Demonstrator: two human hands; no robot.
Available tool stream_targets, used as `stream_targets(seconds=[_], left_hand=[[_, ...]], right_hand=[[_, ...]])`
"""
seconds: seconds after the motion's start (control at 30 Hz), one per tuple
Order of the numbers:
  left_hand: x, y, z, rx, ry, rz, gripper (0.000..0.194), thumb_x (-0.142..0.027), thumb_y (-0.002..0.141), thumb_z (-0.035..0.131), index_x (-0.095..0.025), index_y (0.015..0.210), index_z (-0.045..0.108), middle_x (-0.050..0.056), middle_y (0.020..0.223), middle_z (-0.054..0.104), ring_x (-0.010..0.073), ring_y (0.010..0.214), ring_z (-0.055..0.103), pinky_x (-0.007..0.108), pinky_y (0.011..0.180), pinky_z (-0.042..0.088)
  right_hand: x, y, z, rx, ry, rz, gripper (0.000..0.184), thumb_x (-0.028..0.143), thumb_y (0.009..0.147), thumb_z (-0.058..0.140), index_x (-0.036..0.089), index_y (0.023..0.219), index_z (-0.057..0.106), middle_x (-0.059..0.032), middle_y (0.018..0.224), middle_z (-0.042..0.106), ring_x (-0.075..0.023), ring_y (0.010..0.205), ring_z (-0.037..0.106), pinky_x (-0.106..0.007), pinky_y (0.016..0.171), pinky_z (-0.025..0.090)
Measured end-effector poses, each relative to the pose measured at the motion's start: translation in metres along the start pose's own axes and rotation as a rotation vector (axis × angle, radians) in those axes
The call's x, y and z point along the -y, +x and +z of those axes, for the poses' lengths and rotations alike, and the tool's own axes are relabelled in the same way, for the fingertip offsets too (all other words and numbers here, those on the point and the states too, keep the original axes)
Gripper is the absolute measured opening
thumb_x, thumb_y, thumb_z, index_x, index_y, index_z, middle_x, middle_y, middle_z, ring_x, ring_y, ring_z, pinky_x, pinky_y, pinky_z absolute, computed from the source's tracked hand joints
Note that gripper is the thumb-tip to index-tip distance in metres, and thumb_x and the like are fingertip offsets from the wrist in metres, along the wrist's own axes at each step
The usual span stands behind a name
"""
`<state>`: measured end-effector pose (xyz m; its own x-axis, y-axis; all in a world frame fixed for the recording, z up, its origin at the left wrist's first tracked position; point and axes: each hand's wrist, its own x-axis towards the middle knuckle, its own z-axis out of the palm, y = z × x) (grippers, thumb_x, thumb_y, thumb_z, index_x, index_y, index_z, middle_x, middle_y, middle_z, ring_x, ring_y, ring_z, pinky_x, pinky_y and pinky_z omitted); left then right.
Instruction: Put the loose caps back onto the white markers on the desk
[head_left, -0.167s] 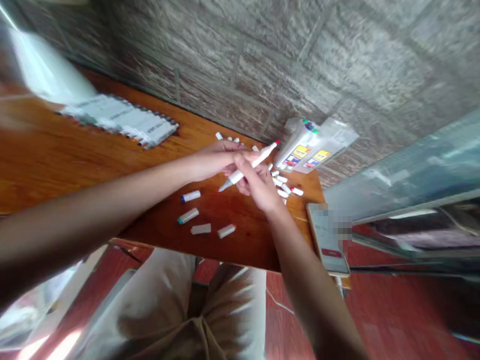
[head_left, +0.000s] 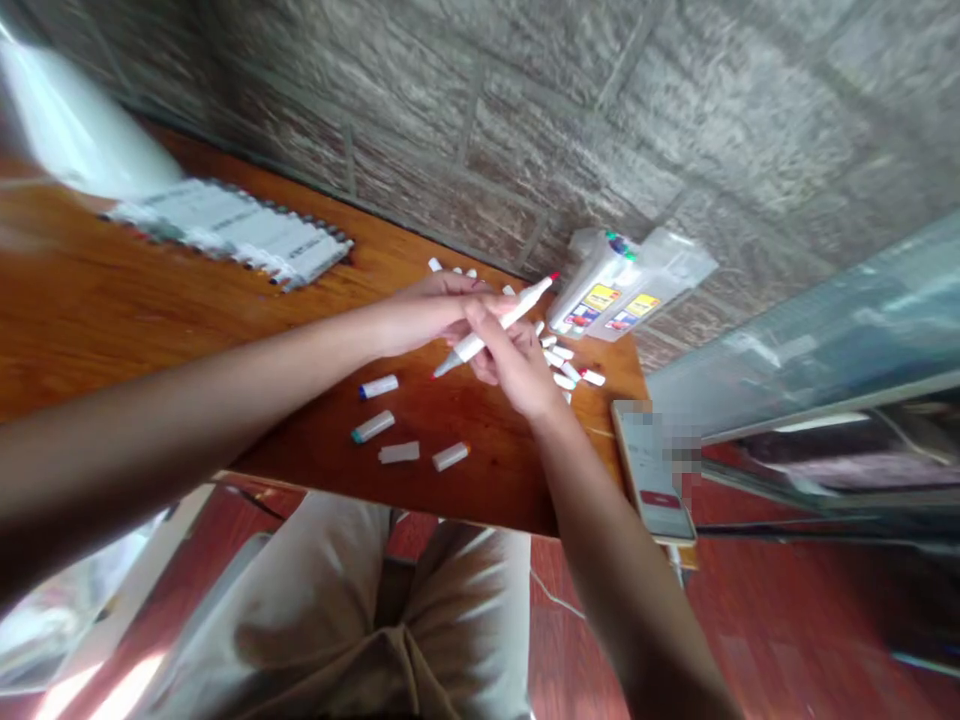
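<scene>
A white marker [head_left: 472,346] lies slantwise across my hands, uncapped at both ends. Its red upper tip points to the wall, and its grey lower end with a small red nib points down at the table. My right hand [head_left: 517,368] is closed round the barrel, thumb on top. Coming in from the left, my left hand [head_left: 429,315] is closed against the barrel's upper part; its fingertips are partly hidden by the marker and right hand. Loose on the table below are a blue-ended cap [head_left: 379,387], a teal-ended cap [head_left: 373,427], a whitish cap [head_left: 399,453] and an orange-ended cap [head_left: 451,457].
More white caps [head_left: 559,358] lie scattered right of my hands. A clear plastic case [head_left: 600,290] stands by the brick wall [head_left: 420,130]. At the left is a row of markers [head_left: 240,235] beside a white object [head_left: 90,140]. A phone [head_left: 652,470] rests at the table's right edge.
The view has shifted very slightly, so everything sits a little higher. Both hands keep their hold on the marker.
</scene>
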<state>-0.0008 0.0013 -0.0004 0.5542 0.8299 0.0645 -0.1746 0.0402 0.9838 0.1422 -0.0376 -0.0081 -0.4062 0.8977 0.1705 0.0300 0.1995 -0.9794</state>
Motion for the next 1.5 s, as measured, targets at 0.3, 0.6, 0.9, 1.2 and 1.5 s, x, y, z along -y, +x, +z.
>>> stream_targets(seconds=[0.3, 0.6, 0.9, 1.2, 1.5], left_hand=[[-0.005, -0.003, 0.004, 0.020, -0.069, -0.022, 0.023, -0.023, 0.094, 0.062, -0.001, 0.092, 0.068, 0.008, 0.074, 0.073, 0.0099, 0.062, 0.068, 0.016, 0.058, 0.052], [-0.010, -0.005, 0.007, 0.000, -0.055, -0.030, 0.023, -0.022, 0.094, 0.060, -0.002, 0.086, 0.068, 0.010, 0.075, 0.074, 0.0160, 0.057, 0.068, 0.023, 0.049, 0.051], [-0.005, -0.002, 0.004, 0.020, -0.032, -0.011, 0.025, -0.025, 0.094, 0.059, -0.004, 0.084, 0.069, 0.011, 0.076, 0.075, 0.0168, 0.059, 0.069, 0.025, 0.052, 0.052], [-0.006, -0.002, 0.004, -0.025, 0.003, -0.012, 0.026, -0.025, 0.092, 0.061, -0.004, 0.078, 0.068, 0.009, 0.072, 0.074, 0.0141, 0.057, 0.066, 0.022, 0.050, 0.049], [-0.009, -0.004, 0.006, -0.037, 0.005, -0.029, 0.026, -0.025, 0.092, 0.062, -0.006, 0.076, 0.069, 0.007, 0.071, 0.074, 0.0124, 0.058, 0.064, 0.023, 0.057, 0.050]], right_hand=[[0.010, -0.002, 0.002, -0.023, -0.131, -0.038, 0.065, 0.070, 0.088, 0.055, 0.017, 0.050, 0.046, 0.0050, 0.045, 0.041, -0.0038, 0.043, 0.036, -0.023, 0.046, 0.026], [0.012, -0.002, 0.002, -0.015, -0.194, -0.014, 0.066, 0.073, 0.088, 0.050, 0.018, 0.052, 0.047, 0.0040, 0.048, 0.043, -0.0047, 0.047, 0.040, -0.022, 0.047, 0.029], [0.008, -0.001, 0.001, -0.009, -0.200, -0.014, 0.064, 0.069, 0.092, 0.049, 0.017, 0.055, 0.050, 0.0045, 0.047, 0.042, -0.0045, 0.046, 0.038, -0.022, 0.046, 0.028], [0.010, -0.001, 0.002, -0.004, -0.242, -0.027, 0.062, 0.064, 0.095, 0.048, 0.017, 0.055, 0.048, 0.0045, 0.048, 0.041, -0.0049, 0.049, 0.038, -0.021, 0.047, 0.028], [0.009, -0.001, 0.002, -0.012, -0.255, 0.017, 0.065, 0.073, 0.090, 0.047, 0.018, 0.054, 0.050, 0.0037, 0.048, 0.041, -0.0062, 0.048, 0.037, -0.023, 0.046, 0.027]])
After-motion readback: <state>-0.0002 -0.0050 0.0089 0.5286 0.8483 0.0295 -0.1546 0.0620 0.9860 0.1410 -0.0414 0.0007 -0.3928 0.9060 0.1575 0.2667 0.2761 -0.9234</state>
